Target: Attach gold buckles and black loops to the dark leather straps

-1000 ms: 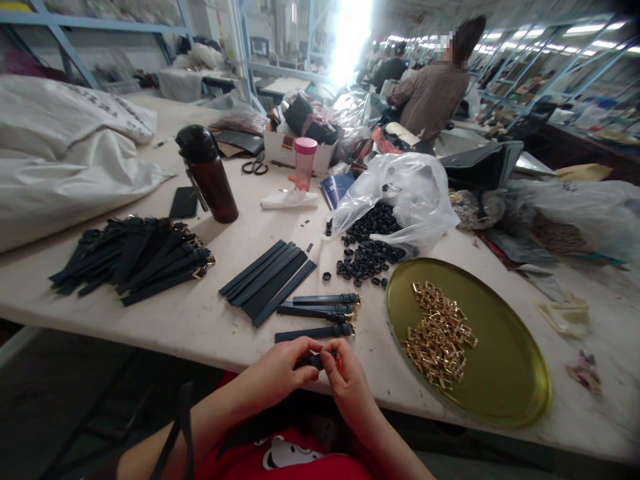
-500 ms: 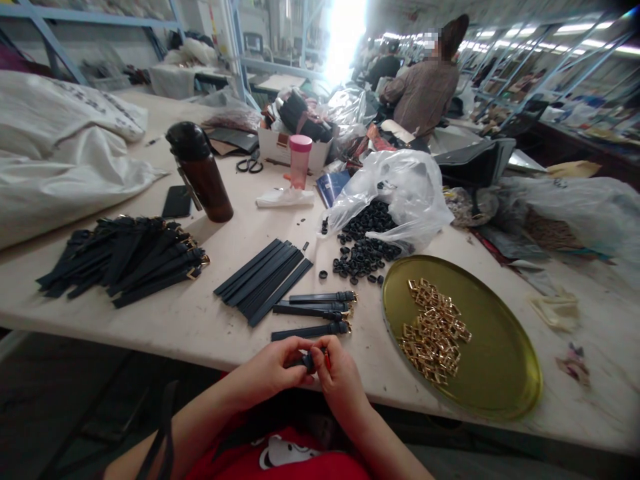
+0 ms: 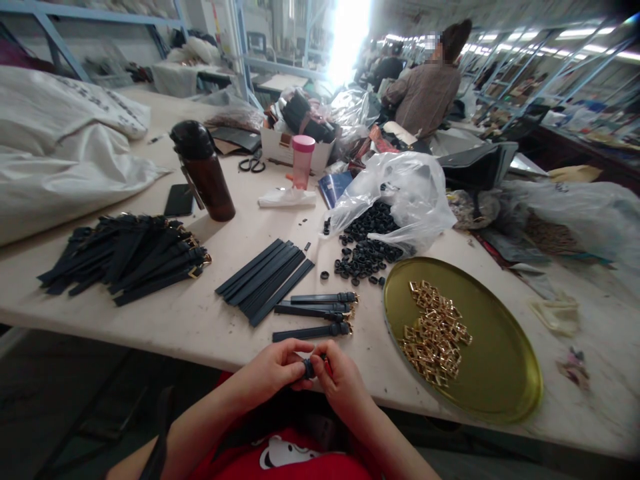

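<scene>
Low at the table's front edge, my two hands meet over a small dark strap (image 3: pixel 309 368), which my fingers mostly hide. My left hand (image 3: pixel 273 372) is closed and pinches it. My right hand (image 3: pixel 340 375), also closed, presses at its end, and a bit of something red (image 3: pixel 327 364) shows between thumb and finger; its kind is hidden. Just beyond lie several finished-looking straps (image 3: pixel 313 330) with gold buckles. Behind them are plain dark strips (image 3: pixel 265 280) in a row. Gold buckles (image 3: pixel 435 333) lie heaped on a round gold tray (image 3: pixel 505 360) to the right.
Small black loops (image 3: pixel 367 257) spill from a clear plastic bag (image 3: pixel 415 190). A fan of buckled straps (image 3: pixel 130 257) lies left, near a phone (image 3: pixel 179 201) and a brown bottle (image 3: pixel 210 180). Scissors (image 3: pixel 251 163) and a pink cup (image 3: pixel 302 163) stand farther back. A person (image 3: pixel 425 93) is beyond.
The dark strap shows a little more between my hands, and my fingers have shifted slightly around it. The view has moved slightly; the things on the table are unchanged.
</scene>
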A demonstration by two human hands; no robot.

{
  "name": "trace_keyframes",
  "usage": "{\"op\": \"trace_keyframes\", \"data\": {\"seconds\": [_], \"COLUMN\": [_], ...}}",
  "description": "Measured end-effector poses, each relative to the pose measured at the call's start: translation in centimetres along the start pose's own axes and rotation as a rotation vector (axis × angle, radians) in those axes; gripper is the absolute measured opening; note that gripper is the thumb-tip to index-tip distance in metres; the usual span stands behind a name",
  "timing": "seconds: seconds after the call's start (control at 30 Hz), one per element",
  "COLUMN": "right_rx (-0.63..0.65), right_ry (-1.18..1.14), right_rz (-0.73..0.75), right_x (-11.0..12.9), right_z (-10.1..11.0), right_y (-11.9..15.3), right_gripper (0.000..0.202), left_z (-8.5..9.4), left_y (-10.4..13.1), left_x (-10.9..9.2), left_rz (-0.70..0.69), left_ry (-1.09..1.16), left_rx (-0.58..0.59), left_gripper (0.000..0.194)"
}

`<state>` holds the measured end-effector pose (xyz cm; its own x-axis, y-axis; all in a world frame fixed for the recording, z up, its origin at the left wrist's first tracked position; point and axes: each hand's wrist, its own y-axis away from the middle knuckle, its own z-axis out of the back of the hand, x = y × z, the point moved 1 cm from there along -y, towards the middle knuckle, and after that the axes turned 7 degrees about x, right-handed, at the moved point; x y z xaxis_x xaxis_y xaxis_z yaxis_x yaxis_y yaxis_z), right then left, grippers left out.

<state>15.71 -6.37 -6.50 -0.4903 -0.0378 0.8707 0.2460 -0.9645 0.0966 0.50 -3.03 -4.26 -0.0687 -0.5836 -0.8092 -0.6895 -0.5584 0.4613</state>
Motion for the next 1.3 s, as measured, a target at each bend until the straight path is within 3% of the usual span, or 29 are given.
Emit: {"op": "trace_keyframes", "data": {"seconds": [0.17, 0.33, 0.47, 0.6, 0.87, 1.1, 1.3], "right_rx": [0.064, -0.037, -0.142, -0.138, -0.192, -0.12, -0.01], "right_ry": [-0.138, -0.28, -0.435, -0.53, -0.266, -0.175, -0.325], "right_rz": [0.006, -0.064, -0.145, -0.192, -0.118, -0.1, -0.094], "right_x": [-0.5, -0.4, -0.6, -0.9, -0.1, -0.4, 0.0], "right_z": [-0.3, -0.6, -0.7, -0.8, -0.4, -0.2, 0.6], "right_y": [0.2, 0.1, -0.2, -0.4, -0.4, 0.2, 0.5], "right_gripper": [0.02, 0.022, 0.028, 0.029, 0.023, 0.014, 0.013], "left_z": [0.3, -0.1, -0.4, -0.3, -0.4, -0.3, 0.0], "left_y": [0.2, 0.1, 0.0, 0.1, -0.2, -0.3, -0.2], "left_x": [0.1, -1.2, -1.3, -1.2, -0.9, -0.9, -1.4], "left_rz": [-0.006, 0.037, 0.085, 0.12, 0.097, 0.026, 0.03], "left_ry": [-0.071, -0.146, -0.265, -0.37, -0.212, -0.611, -0.677], "left_rx": [-0.016, -0.063, 0.033, 0.055, 0.045, -0.036, -0.028], "left_gripper": [0.041, 0.039, 0.029, 0.035, 0.038, 0.036, 0.031]}}
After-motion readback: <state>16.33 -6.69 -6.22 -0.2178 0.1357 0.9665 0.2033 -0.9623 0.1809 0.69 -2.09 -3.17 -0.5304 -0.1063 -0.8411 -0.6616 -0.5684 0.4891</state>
